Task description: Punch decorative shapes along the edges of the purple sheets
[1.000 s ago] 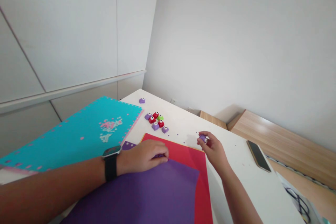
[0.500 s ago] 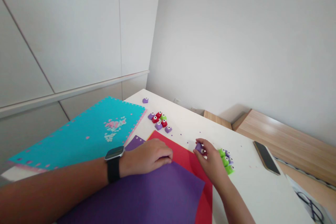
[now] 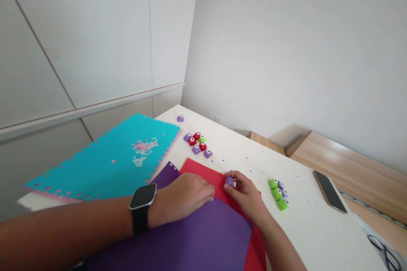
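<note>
Near the upper edge of the purple paper lies my left hand, its fingers pressed together and gripping the sheet. A row of star-shaped holes shows at the sheet's upper left corner. Red paper lies beneath, with a yellow edge just peeking out. My right hand is closed around a small purple craft punch with a white button, held over the red paper. Whether the punch touches the paper edge I cannot tell.
Blue paper with a punched border bears a pile of confetti. Several punches stand at the back, one purple punch further off, and green and purple ones at right. A phone lies near the right edge.
My right hand has moved left with the purple punch, from beside the green punches to over the red paper. My left hand remains on the purple sheet. The view has shifted slightly.
</note>
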Demonstrator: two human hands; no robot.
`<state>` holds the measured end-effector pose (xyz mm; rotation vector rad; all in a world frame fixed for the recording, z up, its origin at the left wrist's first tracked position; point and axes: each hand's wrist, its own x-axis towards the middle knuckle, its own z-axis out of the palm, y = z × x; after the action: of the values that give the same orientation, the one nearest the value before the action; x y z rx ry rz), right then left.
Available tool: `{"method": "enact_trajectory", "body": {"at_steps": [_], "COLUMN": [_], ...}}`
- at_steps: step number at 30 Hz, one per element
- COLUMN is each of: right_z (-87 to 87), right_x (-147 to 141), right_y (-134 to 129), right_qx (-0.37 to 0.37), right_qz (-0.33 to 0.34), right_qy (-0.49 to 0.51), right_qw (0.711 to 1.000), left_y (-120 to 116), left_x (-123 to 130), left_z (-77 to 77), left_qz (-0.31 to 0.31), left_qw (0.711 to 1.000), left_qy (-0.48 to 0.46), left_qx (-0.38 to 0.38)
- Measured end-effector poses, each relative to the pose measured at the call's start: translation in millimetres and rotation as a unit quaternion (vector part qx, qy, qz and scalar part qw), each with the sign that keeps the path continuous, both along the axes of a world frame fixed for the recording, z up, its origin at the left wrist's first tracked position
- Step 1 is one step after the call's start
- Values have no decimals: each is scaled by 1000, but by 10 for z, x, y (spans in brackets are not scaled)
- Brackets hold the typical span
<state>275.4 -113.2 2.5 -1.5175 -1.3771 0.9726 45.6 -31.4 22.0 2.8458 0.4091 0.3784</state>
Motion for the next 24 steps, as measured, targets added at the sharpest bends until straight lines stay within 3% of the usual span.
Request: {"method": "enact_trajectory", "body": {"at_steps": [15, 18, 22, 24], "right_z": [-16, 88, 312, 381], "right_x": [44, 17, -57, -102], "right_y": [1, -48, -166, -210], "right_qx": [8, -13, -52, -54], "right_qz": [-2, -18, -12, -1], "right_qy": [3, 53, 210, 219], "right_qw": [1000, 998, 976, 974], "left_y": [56, 50, 49, 46], "left_x": [-19, -28, -47, -51], "left_z": [-20, 1, 45, 63], "left_qz": [27, 24, 25, 25], "left_qw": [999, 999, 997, 996], "left_qy": [-30, -29, -44, -58], "left_qx": [-25, -27, -50, -56]}}
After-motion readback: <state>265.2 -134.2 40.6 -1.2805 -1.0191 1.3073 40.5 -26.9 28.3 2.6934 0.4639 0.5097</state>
